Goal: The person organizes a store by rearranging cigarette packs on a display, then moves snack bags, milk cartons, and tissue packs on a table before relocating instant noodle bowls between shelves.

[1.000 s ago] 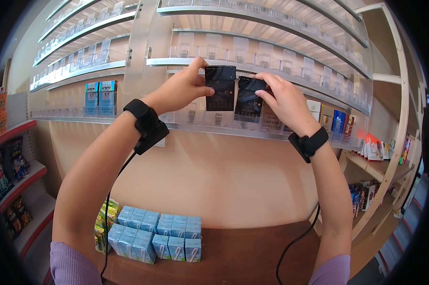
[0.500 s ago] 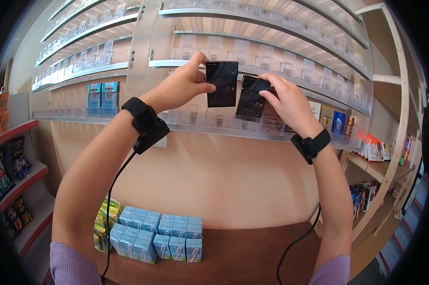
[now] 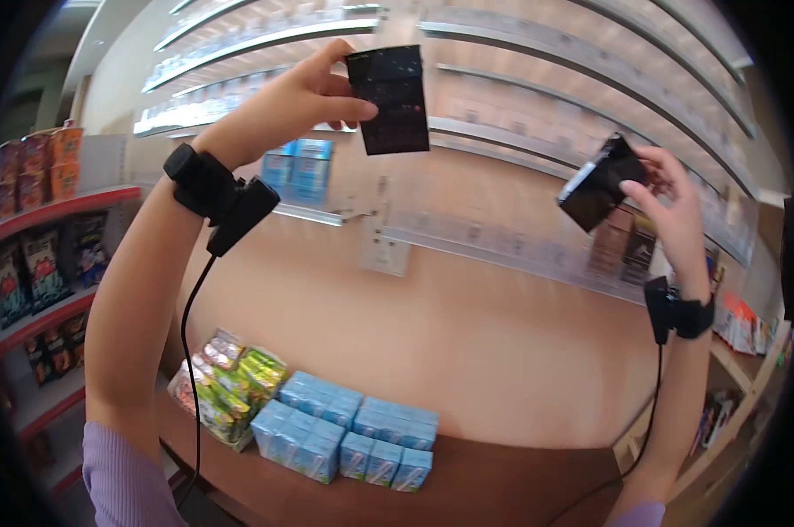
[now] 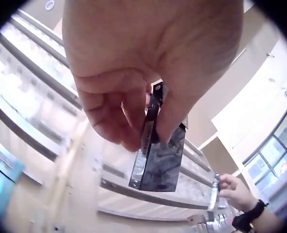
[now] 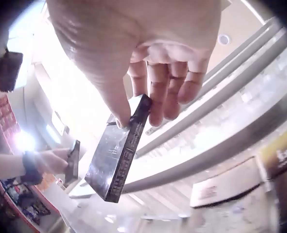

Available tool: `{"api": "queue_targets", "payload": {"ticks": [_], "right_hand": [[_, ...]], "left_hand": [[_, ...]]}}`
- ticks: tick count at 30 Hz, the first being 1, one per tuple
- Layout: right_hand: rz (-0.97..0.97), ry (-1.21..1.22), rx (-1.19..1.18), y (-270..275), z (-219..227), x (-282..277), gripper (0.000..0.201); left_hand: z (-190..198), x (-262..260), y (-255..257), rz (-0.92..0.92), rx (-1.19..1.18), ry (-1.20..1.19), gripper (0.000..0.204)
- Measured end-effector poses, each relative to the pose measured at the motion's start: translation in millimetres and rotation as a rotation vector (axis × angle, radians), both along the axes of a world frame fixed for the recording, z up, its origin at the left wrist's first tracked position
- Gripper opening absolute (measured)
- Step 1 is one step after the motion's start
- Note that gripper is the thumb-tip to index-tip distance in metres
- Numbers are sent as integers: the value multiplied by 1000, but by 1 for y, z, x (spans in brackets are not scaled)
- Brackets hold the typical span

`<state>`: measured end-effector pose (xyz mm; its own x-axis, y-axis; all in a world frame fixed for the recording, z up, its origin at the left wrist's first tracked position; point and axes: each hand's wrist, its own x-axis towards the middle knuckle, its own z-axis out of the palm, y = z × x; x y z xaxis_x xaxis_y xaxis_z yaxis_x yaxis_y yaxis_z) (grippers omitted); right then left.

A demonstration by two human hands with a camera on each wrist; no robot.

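Observation:
In the head view my left hand (image 3: 313, 95) pinches a black cigarette pack (image 3: 392, 110) by its left side, up in front of the shelves. The left wrist view shows this pack (image 4: 160, 167) between thumb and fingertips. Over at the right, my right hand (image 3: 674, 198) holds a second black cigarette pack (image 3: 601, 189), tilted, with the thumb on its front. The right wrist view shows that pack (image 5: 115, 155) gripped near one end. Both packs are away from the clear shelf tray (image 3: 494, 250).
Blue packs (image 3: 312, 171) stand on the rack at left, brown packs (image 3: 609, 241) behind the right hand. Blue drink cartons (image 3: 296, 439) and green-yellow bags (image 3: 239, 378) sit on the brown counter (image 3: 520, 479). Snack shelves (image 3: 59, 307) flank the left side, a wooden shelf (image 3: 748, 364) the right.
Both hands have moved apart with their packs: the left up and leftward, the right to the right, its pack lifted out of the tray and tilted. The head view has swung left.

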<state>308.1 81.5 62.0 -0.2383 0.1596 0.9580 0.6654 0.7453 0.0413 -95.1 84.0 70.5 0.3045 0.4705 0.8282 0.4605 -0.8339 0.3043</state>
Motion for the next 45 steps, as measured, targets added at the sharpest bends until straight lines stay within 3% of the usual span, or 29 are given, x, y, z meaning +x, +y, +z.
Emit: {"api": "queue_targets", "payload": {"ticks": [1,4,6,13,15,20,22,25,32,40,45], "right_hand": [[83,25,3,0,1,-8,34],[242,38,-48,3,2,-45,34],[378,-43,-150,5,1,-82,32],[371,-177,-227,26,-3,-230,28],[337,-247,-137,38,-4,-276,28],[290,-269,-108,59,-3,-379,29],[185,-289,-61,63,-1,-407,31],[53,-332,101,77,-2,-429,33],[-97,-371,104,82,-5,-442,31],[-232,-374,245,95,-9,-446,31],[-288,-379,335,104,-11,-449,32]], "left_hand": [[1,-20,-7,89,-3,-3,57],[-3,-80,-18,80,-23,-37,61],[-9,-115,-22,137,-69,-92,52],[-25,-225,11,207,-108,-239,50],[-21,-248,25,173,-108,-211,47],[-14,-281,58,153,-168,-132,42],[-13,-286,74,126,-197,-83,45],[-12,-286,96,64,-178,-7,41],[-16,-289,120,-36,-185,48,38],[-12,-293,128,106,-227,147,41],[-20,-291,126,79,-195,119,45]]}}
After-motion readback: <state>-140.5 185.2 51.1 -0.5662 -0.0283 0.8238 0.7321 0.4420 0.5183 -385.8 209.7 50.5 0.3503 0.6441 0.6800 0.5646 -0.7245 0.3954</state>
